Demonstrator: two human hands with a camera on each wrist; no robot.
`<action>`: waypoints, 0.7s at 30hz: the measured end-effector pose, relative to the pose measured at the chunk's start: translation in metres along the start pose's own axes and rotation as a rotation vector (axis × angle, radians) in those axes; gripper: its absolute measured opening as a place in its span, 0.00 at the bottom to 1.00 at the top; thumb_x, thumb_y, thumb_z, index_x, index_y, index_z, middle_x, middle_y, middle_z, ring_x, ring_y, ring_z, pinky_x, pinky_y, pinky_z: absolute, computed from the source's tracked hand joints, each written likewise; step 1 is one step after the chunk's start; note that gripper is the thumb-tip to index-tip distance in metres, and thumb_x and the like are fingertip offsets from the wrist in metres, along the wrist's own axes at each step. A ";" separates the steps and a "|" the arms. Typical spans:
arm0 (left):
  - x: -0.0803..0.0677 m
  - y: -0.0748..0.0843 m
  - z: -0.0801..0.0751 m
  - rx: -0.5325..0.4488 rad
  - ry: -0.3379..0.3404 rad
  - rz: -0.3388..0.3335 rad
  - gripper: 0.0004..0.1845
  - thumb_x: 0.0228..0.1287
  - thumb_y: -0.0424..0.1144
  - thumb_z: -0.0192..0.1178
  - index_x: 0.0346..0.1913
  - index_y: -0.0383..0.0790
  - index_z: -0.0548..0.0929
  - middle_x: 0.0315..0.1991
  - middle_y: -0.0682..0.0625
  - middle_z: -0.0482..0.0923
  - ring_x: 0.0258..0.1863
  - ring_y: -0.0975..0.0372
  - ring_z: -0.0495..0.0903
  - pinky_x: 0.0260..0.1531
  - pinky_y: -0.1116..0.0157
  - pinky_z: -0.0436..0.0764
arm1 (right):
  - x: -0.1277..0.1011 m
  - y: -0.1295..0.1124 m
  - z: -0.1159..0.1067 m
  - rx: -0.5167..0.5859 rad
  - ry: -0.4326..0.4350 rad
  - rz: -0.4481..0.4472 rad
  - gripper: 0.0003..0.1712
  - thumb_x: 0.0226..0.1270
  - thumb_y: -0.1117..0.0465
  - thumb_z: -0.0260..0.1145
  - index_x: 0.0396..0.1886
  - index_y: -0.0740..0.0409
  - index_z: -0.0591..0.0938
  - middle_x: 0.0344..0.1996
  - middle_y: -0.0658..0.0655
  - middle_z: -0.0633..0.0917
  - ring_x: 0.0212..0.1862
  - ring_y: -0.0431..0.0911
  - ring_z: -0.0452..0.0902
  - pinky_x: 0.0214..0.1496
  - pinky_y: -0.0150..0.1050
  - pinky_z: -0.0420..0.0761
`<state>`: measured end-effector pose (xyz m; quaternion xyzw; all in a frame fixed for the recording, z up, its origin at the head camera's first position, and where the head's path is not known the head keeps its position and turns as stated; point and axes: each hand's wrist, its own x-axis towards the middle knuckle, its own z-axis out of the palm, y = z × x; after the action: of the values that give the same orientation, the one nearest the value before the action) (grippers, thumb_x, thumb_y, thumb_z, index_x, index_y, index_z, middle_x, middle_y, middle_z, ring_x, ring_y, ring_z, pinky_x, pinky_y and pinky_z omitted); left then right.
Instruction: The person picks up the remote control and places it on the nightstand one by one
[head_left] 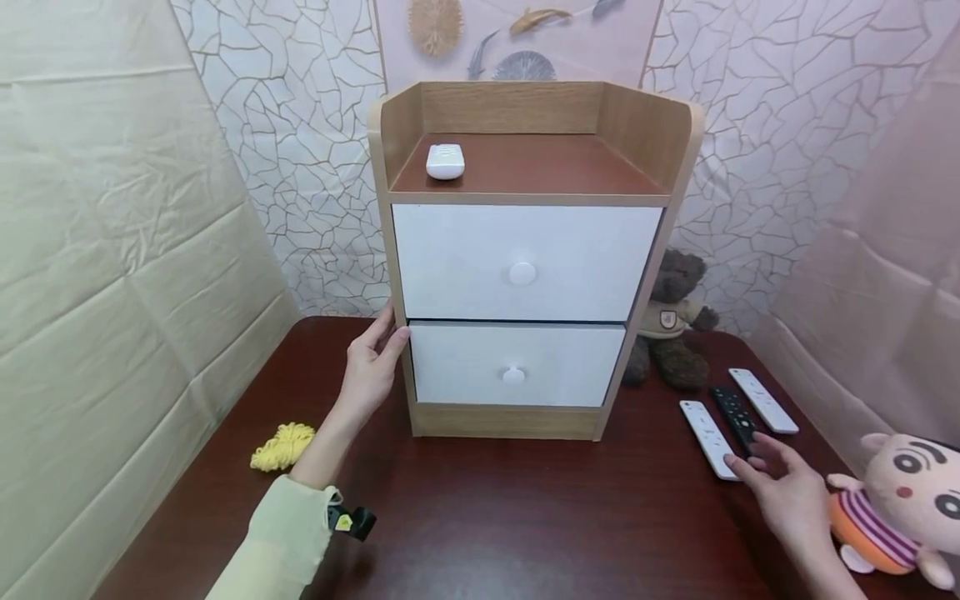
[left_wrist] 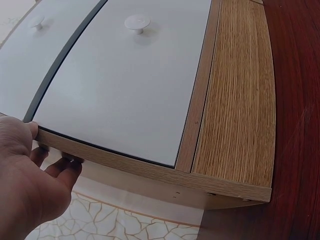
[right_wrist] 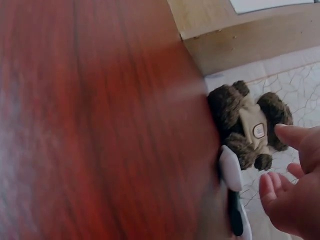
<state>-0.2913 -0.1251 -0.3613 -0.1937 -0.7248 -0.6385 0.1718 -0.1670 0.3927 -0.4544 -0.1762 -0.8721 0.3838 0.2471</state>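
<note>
A small wooden cabinet [head_left: 504,422] with two white drawers, upper drawer [head_left: 457,258] and lower drawer [head_left: 457,367], stands upright; both drawers look closed. My left hand [head_left: 371,367] grips its left edge, thumb at the front and curled fingers [left_wrist: 69,172] against the side panel. On the right, my right hand [head_left: 787,492] hovers by a white remote control [head_left: 705,437] and a black remote control [head_left: 731,414], thumb and fingers apart, holding nothing. Another white remote control [head_left: 763,402] lies just beyond. In the right wrist view the hand is apart from the remotes.
A white rounded device [head_left: 446,162] sits on the cabinet's top. Yellow yarn [head_left: 282,447] lies left, beside my forearm. A brown teddy bear [head_left: 678,367] sits behind the remotes. A plush toy [head_left: 873,533] is at the table's [head_left: 525,525] right edge. Cloth hangs on both sides.
</note>
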 end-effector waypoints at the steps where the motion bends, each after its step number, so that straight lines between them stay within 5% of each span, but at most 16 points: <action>1: 0.000 0.000 0.000 0.001 0.000 0.001 0.32 0.80 0.37 0.55 0.79 0.34 0.58 0.77 0.45 0.60 0.73 0.57 0.64 0.68 0.61 0.69 | 0.001 0.002 0.000 -0.044 -0.019 0.008 0.35 0.65 0.53 0.76 0.65 0.69 0.78 0.47 0.64 0.88 0.30 0.12 0.65 0.31 0.22 0.70; 4: 0.000 0.001 0.000 0.005 0.003 0.002 0.32 0.80 0.37 0.55 0.79 0.34 0.58 0.78 0.45 0.60 0.73 0.57 0.64 0.69 0.61 0.69 | 0.004 0.007 0.002 -0.114 -0.067 0.033 0.38 0.66 0.48 0.74 0.66 0.69 0.77 0.53 0.73 0.84 0.33 0.20 0.72 0.41 0.33 0.70; 7: 0.000 0.001 0.000 0.014 0.010 -0.001 0.32 0.80 0.37 0.56 0.79 0.34 0.59 0.78 0.46 0.60 0.73 0.57 0.64 0.68 0.61 0.69 | 0.007 0.009 0.005 -0.139 -0.090 0.063 0.39 0.66 0.47 0.74 0.67 0.69 0.76 0.55 0.75 0.82 0.45 0.45 0.84 0.49 0.48 0.68; 10: 0.000 0.001 0.000 0.016 0.011 -0.006 0.32 0.80 0.37 0.56 0.79 0.34 0.59 0.78 0.46 0.59 0.73 0.57 0.64 0.68 0.61 0.69 | 0.008 0.010 0.006 -0.138 -0.104 0.086 0.41 0.67 0.47 0.73 0.69 0.70 0.73 0.58 0.77 0.79 0.59 0.68 0.76 0.55 0.59 0.65; 14: 0.001 0.001 -0.001 0.015 0.011 -0.010 0.31 0.80 0.37 0.56 0.79 0.34 0.59 0.78 0.46 0.60 0.73 0.57 0.65 0.68 0.61 0.70 | 0.010 0.014 0.008 -0.136 -0.132 0.098 0.43 0.67 0.48 0.73 0.70 0.72 0.71 0.58 0.78 0.78 0.60 0.70 0.75 0.58 0.63 0.63; 21: 0.001 0.001 -0.002 0.024 0.007 -0.016 0.31 0.80 0.37 0.56 0.79 0.35 0.60 0.78 0.47 0.60 0.73 0.58 0.65 0.68 0.60 0.70 | 0.015 0.020 0.016 -0.172 -0.135 0.063 0.41 0.64 0.50 0.75 0.66 0.74 0.74 0.54 0.75 0.83 0.47 0.60 0.84 0.49 0.50 0.71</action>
<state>-0.2920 -0.1272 -0.3597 -0.1833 -0.7334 -0.6317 0.1717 -0.1855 0.4036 -0.4741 -0.1976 -0.9105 0.3263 0.1596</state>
